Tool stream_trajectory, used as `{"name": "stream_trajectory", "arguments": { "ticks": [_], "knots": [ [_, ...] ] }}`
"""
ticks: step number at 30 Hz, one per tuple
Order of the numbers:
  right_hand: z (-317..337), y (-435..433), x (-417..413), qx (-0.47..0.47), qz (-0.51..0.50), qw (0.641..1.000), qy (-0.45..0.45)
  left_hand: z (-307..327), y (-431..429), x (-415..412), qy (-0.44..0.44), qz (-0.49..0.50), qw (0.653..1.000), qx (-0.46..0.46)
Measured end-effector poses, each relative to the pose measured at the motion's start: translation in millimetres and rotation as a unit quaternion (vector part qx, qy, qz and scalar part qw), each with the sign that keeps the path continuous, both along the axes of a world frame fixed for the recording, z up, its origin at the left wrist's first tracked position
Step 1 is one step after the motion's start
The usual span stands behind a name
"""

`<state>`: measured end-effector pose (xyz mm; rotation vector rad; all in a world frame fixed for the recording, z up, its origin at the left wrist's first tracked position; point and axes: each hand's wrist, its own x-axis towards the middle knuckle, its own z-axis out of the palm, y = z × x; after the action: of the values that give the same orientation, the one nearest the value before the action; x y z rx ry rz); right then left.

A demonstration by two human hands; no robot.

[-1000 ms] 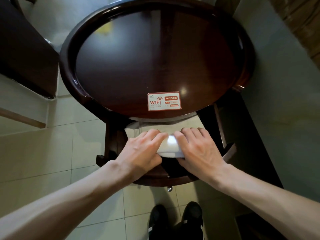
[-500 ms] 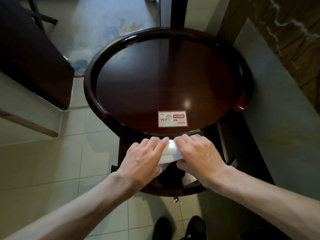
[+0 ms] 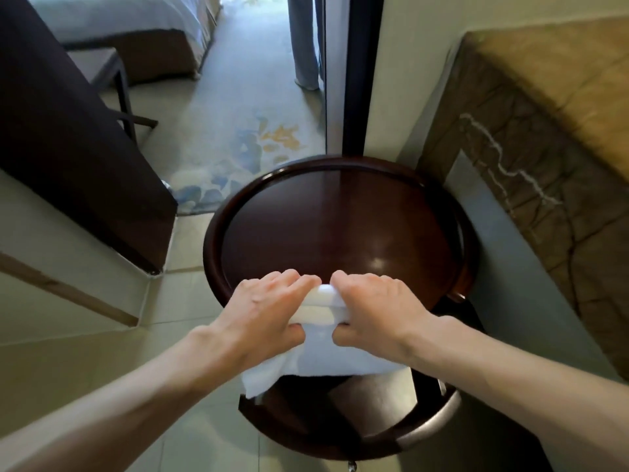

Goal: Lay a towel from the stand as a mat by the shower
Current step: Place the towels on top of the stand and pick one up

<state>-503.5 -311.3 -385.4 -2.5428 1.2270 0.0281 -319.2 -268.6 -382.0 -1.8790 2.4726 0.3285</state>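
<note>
A folded white towel (image 3: 318,352) is held up in front of the round dark wooden stand (image 3: 340,229), above its lower shelf (image 3: 357,427). My left hand (image 3: 269,311) grips the towel's left side, fingers over the top and thumb underneath. My right hand (image 3: 377,308) grips its right side the same way. The towel's loose lower part hangs down and drapes toward the left, over the shelf's edge. The stand's top is bare and glossy; my hands hide its near rim.
A dark door (image 3: 68,137) stands open at the left over pale floor tiles (image 3: 85,352). Beyond the doorway lie a patterned carpet (image 3: 238,131), a bed and a dark chair. A marble-clad wall (image 3: 544,165) runs along the right, close to the stand.
Both hands have lifted the towel off the lower shelf, up to the level of the stand's top. The view has tilted up, showing the doorway and bedroom.
</note>
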Motion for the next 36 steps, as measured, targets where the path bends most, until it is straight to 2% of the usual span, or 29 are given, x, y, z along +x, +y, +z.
{"name": "stream_trajectory", "arguments": {
  "ticks": [5,12,16,19,23,29,36],
  "knots": [
    [43,-42,0,0.027,0.022,0.999,0.010,37,-34,2,-0.004,0.010,1.000,-0.011],
    [67,-90,3,-0.055,-0.009,0.998,0.005,53,-85,-6,-0.010,0.023,0.995,-0.095],
    [37,-94,-2,-0.153,-0.023,0.988,0.024,27,-95,-19,-0.037,0.010,0.991,-0.127],
    [0,-82,-7,-0.181,-0.045,0.982,0.044,-2,-91,-29,-0.054,0.010,0.991,-0.125],
    [-46,-56,-16,-0.241,-0.045,0.969,-0.011,-38,-72,-36,-0.048,0.001,0.994,-0.096],
    [-90,-24,-36,-0.182,-0.022,0.981,0.062,-79,-38,-42,-0.034,-0.060,0.996,-0.056],
    [-96,-12,-54,-0.126,-0.011,0.987,0.104,-99,-37,-57,-0.015,-0.057,0.998,-0.006]
  ]
}}
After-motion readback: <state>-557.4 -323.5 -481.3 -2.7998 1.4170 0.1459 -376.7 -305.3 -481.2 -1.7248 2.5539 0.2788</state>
